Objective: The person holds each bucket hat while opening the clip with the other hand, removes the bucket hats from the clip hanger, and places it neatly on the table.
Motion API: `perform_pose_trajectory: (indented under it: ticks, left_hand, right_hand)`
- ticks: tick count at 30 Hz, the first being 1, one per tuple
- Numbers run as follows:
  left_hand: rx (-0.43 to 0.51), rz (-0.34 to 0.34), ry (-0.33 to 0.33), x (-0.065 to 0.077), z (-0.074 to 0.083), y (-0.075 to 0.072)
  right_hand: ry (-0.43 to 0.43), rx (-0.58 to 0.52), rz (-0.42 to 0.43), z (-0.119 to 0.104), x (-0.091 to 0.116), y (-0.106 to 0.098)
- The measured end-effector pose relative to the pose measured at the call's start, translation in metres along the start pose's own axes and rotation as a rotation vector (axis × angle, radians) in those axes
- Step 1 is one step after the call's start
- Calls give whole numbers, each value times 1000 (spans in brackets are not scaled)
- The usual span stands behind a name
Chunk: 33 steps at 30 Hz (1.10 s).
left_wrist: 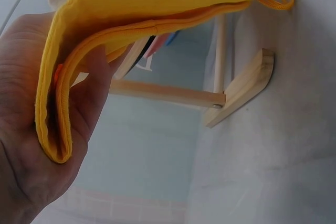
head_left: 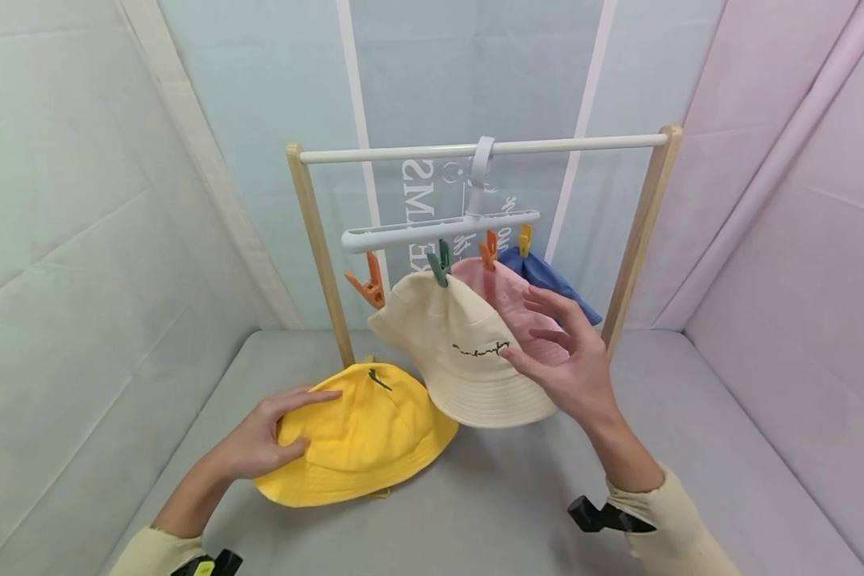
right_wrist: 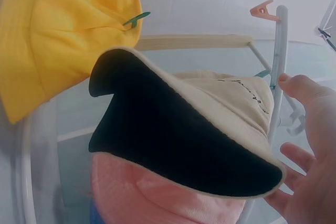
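Observation:
My left hand [head_left: 262, 440] grips the crown of a yellow bucket hat [head_left: 374, 424] with a small green sprout on top. Seen from the left wrist, the folded yellow brim [left_wrist: 152, 3] lies across that hand. A cream bucket hat [head_left: 461, 344] with dark script hangs from a green clothespin [head_left: 441, 264]; its dark inside [right_wrist: 173, 129] shows in the right wrist view. My right hand [head_left: 572, 360] is beside it, fingers spread and lightly bent, holding nothing. Behind hang a pink hat [head_left: 511, 300] on an orange clothespin [head_left: 489, 250] and a blue hat [head_left: 547, 280] on a yellow one.
A white clip hanger [head_left: 432, 230] hooks over the white bar [head_left: 576, 146] of a wooden-legged rack [head_left: 641, 240]. At the hanger's left end, an orange clothespin [head_left: 369, 284] holds nothing. The rack stands on a grey surface [head_left: 490, 512] between fabric walls [head_left: 101, 200].

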<state>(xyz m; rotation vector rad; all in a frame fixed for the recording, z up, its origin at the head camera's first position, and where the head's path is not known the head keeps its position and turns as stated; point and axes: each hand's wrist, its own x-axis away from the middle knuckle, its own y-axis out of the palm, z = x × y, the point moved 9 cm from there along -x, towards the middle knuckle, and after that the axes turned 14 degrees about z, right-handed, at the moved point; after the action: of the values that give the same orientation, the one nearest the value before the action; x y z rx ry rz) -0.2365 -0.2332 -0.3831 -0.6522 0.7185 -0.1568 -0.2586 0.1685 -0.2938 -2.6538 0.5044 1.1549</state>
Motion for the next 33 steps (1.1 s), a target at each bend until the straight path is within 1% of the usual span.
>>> perform_pose_trajectory:
  ticks: [3, 6, 9, 14, 24, 29, 33]
  left_hand:
    - [16, -16, -21, 0, -3, 1]
    - [31, -26, -43, 1, -2, 3]
    - [42, -28, -45, 2, 1, 4]
    - [86, -45, -55, 4, 2, 6]
    - [157, -103, -137, 9, -8, 13]
    - [222, -128, -156, 11, -10, 16]
    - [255, -150, -164, 12, -11, 18]
  right_hand:
    - [3, 1, -4, -1, 0, 1]
    - [12, 6, -13, 0, 1, 2]
    - [14, 14, -24, 2, 1, 3]
    - [-2, 20, -47, 3, 3, 6]
    - [-37, 13, -69, 1, 2, 9]
    - [-49, 7, -75, 1, 2, 9]
    - [-51, 6, -81, 1, 2, 10]
